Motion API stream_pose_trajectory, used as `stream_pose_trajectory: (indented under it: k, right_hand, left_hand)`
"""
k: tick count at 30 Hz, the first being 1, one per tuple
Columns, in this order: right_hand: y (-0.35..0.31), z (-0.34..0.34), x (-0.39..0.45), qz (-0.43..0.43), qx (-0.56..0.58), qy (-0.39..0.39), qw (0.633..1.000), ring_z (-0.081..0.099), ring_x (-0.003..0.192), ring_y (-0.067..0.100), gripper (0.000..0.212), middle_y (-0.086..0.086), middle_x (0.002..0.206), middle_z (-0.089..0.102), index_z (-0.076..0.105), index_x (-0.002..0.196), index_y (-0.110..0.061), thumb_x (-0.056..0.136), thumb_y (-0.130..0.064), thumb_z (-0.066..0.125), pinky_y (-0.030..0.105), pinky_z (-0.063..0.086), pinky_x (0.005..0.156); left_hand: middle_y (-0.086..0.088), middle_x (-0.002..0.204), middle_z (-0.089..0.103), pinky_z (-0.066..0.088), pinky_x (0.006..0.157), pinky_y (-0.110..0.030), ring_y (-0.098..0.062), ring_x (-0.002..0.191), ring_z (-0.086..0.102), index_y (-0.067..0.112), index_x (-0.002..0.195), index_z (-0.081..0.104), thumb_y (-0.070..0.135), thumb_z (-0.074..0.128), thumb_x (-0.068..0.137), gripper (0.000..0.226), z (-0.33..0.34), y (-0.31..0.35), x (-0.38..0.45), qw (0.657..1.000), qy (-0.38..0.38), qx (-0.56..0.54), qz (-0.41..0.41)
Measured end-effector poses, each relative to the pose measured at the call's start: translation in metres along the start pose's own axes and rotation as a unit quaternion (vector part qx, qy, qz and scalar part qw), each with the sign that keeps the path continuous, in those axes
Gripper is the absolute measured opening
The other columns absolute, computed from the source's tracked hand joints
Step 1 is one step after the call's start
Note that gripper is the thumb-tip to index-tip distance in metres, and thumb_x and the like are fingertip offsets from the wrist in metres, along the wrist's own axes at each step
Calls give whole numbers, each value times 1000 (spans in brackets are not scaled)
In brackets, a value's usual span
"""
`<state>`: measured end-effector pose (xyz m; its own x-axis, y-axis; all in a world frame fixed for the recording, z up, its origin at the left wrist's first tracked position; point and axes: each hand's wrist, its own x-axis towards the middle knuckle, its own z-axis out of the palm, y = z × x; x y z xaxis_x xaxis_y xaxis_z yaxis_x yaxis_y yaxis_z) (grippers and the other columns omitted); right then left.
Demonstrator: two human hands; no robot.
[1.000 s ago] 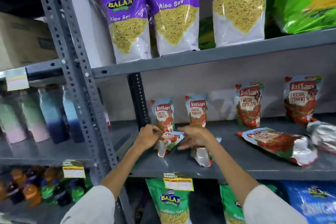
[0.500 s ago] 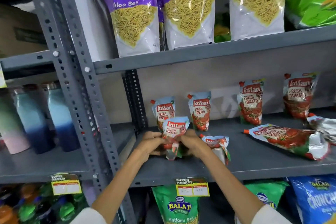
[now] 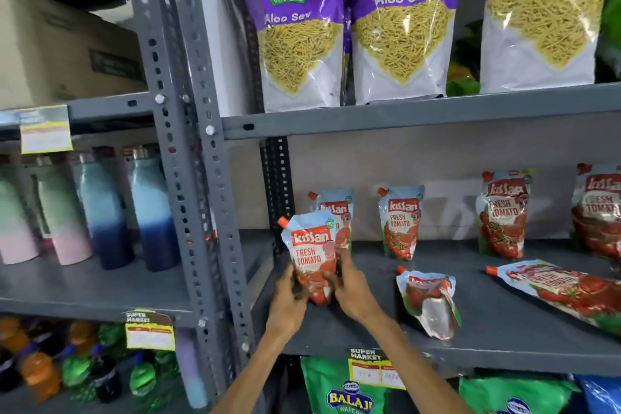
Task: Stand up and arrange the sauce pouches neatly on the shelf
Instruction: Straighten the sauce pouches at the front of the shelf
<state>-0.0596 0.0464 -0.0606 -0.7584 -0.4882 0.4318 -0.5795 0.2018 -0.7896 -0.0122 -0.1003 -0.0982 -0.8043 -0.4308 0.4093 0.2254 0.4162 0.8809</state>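
A tomato sauce pouch (image 3: 311, 252) with an orange cap stands upright near the left front of the grey shelf (image 3: 504, 329). My left hand (image 3: 289, 302) grips its lower left and my right hand (image 3: 349, 292) its lower right. Right behind it another pouch (image 3: 339, 208) stands, partly hidden. Further pouches stand along the back wall: one (image 3: 400, 222), one (image 3: 504, 215) and one (image 3: 599, 208) at the right edge. A small pouch (image 3: 428, 299) lies on the shelf right of my hands. A larger one (image 3: 564, 289) lies flat at the right.
Purple Aloo Sev bags (image 3: 400, 20) fill the shelf above. A perforated grey upright (image 3: 188, 178) borders the shelf on the left, with bottles (image 3: 100, 212) beyond it. Price tags (image 3: 373, 370) hang on the shelf's front edge. Green snack bags (image 3: 346, 397) sit below.
Both hands have raised the pouch from lying on the shelf to upright in front of the leftmost standing pouch. The camera has moved closer and lower.
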Motion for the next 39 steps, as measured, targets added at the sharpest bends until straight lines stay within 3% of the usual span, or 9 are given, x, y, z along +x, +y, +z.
stream_pose_trajectory:
  k: [6, 10, 15, 17, 21, 26, 29, 33, 39]
  right_hand:
    - [-20, -22, -2, 66, -32, -40, 997, 61, 118, 27, 47, 7, 132, 62, 36, 137, -13, 95, -19, 57, 40, 48, 103]
    - [-31, -75, -1, 47, -58, 52, 996, 67, 95, 19, 22, 4, 105, 69, 57, 116, -11, 93, -14, 59, 38, 58, 87]
    - [-12, -167, -9, 189, -178, 163, 952, 65, 101, 33, 31, 18, 114, 67, 56, 119, -3, 96, -23, 51, 35, 56, 82]
    - [-4, -187, -24, 287, -280, 34, 915, 59, 113, 34, 49, 19, 128, 59, 46, 135, -4, 98, -37, 45, 36, 50, 92]
    - [11, -193, -49, 378, -233, -90, 892, 49, 64, 12, 47, 3, 86, 53, 55, 110, -16, 95, -57, 38, 22, 37, 48]
    - [27, -189, -49, 391, -68, -66, 915, 58, 95, 19, 49, 4, 109, 61, 58, 118, -20, 91, -58, 45, 30, 53, 77]
    - [17, -191, -52, 357, 73, -70, 928, 61, 81, 16, 19, 3, 92, 64, 57, 100, -18, 94, -37, 54, 33, 53, 74]
    - [7, -196, -39, 181, 151, -35, 971, 61, 96, 9, 37, -2, 108, 62, 42, 124, -11, 92, -12, 62, 28, 53, 82]
    - [5, -170, -25, 35, 123, -12, 992, 57, 118, 13, 50, -6, 120, 57, 29, 133, -16, 93, -1, 56, 40, 49, 104]
  left_hand:
    - [2, 127, 64, 53, 100, -38, -15, 114, 64, 19, 147, 40, 2, 74, 83, 75, 11, 22, -19, 995, 86, 14, -58]
    - [-2, 99, 67, 57, 77, -37, -14, 81, 66, 21, 113, 56, 3, 76, 79, 44, 35, 61, -45, 979, 202, 24, -8]
    - [-3, 87, 67, 55, 57, -24, -15, 72, 63, 11, 114, 60, 26, 74, 86, 35, 82, 105, -39, 990, -8, -23, -141]
    - [-8, 103, 68, 59, 60, -31, -20, 84, 66, 9, 122, 57, 35, 72, 87, 46, 100, 114, -30, 966, -93, -45, -235]
    - [-12, 122, 67, 63, 68, -42, -29, 110, 66, 12, 128, 53, 40, 76, 81, 59, 129, 123, -21, 907, -236, -65, -344]
    - [-15, 98, 76, 64, 67, -46, -26, 82, 74, 3, 123, 59, 23, 86, 72, 62, 149, 122, -22, 918, -220, -61, -325]
    - [-13, 106, 77, 62, 83, -49, -27, 98, 74, 7, 115, 68, 9, 82, 74, 43, 151, 129, -27, 944, -178, -78, -266]
    - [13, 98, 69, 53, 66, -8, -4, 92, 64, 26, 113, 58, -3, 79, 76, 52, 141, 148, -27, 987, -115, -80, -76]
    - [13, 133, 59, 50, 102, -22, -3, 126, 57, 35, 149, 28, 10, 79, 79, 90, 129, 125, -10, 996, -31, -32, 79]
